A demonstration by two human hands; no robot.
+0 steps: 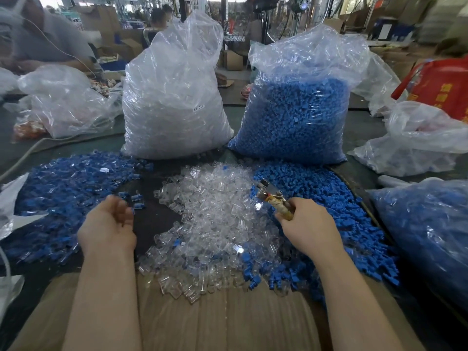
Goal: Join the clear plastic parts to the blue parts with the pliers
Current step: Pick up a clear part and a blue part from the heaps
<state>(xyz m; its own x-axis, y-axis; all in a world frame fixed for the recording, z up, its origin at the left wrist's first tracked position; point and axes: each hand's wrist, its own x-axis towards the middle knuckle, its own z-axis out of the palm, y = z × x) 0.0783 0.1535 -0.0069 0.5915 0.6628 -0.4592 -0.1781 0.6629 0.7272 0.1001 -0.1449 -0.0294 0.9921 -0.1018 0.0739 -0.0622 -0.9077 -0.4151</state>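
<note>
A heap of clear plastic parts [210, 211] lies in the middle of the table. To its right spreads a pile of loose blue parts [329, 198]. On the left sits a mound of joined blue-and-clear pieces [63, 188]. My right hand [309, 226] grips the taped handles of the pliers [272, 196], whose metal jaws point up and left over the edge of the clear heap. My left hand [109, 224] hovers palm up beside the joined mound, fingers loosely curled and blurred; nothing shows in it.
Two tall plastic bags stand at the back: one of clear parts [172, 97], one of blue parts [296, 110]. Another bag of joined pieces [425, 229] lies at the right. Cardboard [222, 323] covers the near edge. People work at the far left.
</note>
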